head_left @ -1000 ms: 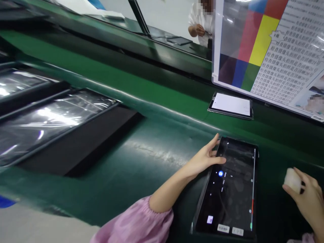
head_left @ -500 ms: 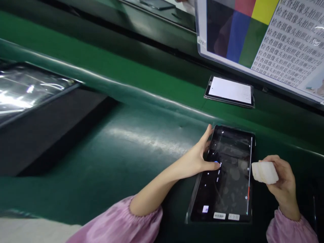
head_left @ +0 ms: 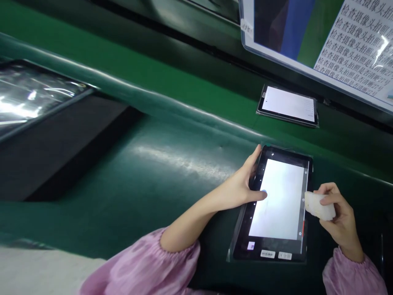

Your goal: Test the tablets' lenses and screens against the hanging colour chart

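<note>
A black tablet (head_left: pixel 276 196) with a bright, nearly white camera screen lies on the green work surface, tilted slightly in view. My left hand (head_left: pixel 241 188) grips its left edge, thumb pressed on the screen by the shutter button; the other fingers are partly hidden beside the edge. Just off the tablet's right edge, my right hand (head_left: pixel 340 217) is closed around a small white block (head_left: pixel 319 206), perhaps foam or sponge. Two white labels show at the tablet's lower end.
A second tablet (head_left: pixel 288 105) with a white screen lies on the green strip beyond. A framed chart (head_left: pixel 322 45) with colour blocks and Chinese text stands behind it. At left, a black block (head_left: pixel 76 139) adjoins a shiny plastic-covered item (head_left: pixel 33 96).
The tablet's screen has turned from a dark camera picture to a bright white one. My right index finger now rests over the white block. The view has shifted slightly.
</note>
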A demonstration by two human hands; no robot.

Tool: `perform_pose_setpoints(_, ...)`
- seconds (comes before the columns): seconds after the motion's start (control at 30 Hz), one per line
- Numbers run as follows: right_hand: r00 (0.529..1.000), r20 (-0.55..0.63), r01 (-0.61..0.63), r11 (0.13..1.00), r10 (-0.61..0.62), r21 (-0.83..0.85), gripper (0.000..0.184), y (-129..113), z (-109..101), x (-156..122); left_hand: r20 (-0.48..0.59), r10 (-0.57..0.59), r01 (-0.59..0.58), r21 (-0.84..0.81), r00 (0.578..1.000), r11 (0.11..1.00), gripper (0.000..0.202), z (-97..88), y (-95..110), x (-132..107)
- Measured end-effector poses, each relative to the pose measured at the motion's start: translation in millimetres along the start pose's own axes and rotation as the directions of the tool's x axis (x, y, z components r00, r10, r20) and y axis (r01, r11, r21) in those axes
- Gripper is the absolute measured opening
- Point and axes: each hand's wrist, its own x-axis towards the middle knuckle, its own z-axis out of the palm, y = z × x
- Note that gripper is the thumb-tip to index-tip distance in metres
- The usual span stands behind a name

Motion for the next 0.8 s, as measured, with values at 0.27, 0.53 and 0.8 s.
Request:
perform_pose_setpoints(0.27, 1.000, -0.004, -0.010, 1.000, 0.010, 0.026, 0.033, -2.6, 0.4, 2.8, -0.010, 0.026, -0.026, 0.025, 1.000, 0.999, 0.122, 0.5, -3.9, 0.7)
perform_pose_setpoints(0.53, 1.000, 0.004, -0.027, 0.999, 0.027, 0.038, 0.037, -1.5, -1.6, 2.2, 0.017, 0.033, -0.031, -0.082, 0.999, 0.996, 0.115, -3.8, -5.7, -0.1)
perform_pose_setpoints(0.8, 0.999, 0.011, -0.036, 0.997, 0.036, 0.064, 0.041, 1.4, -2.0, 0.0, 0.016, 0.054, -0.054, 0.019, 0.998, 0.998, 0.117, -2.2, -8.8, 0.0)
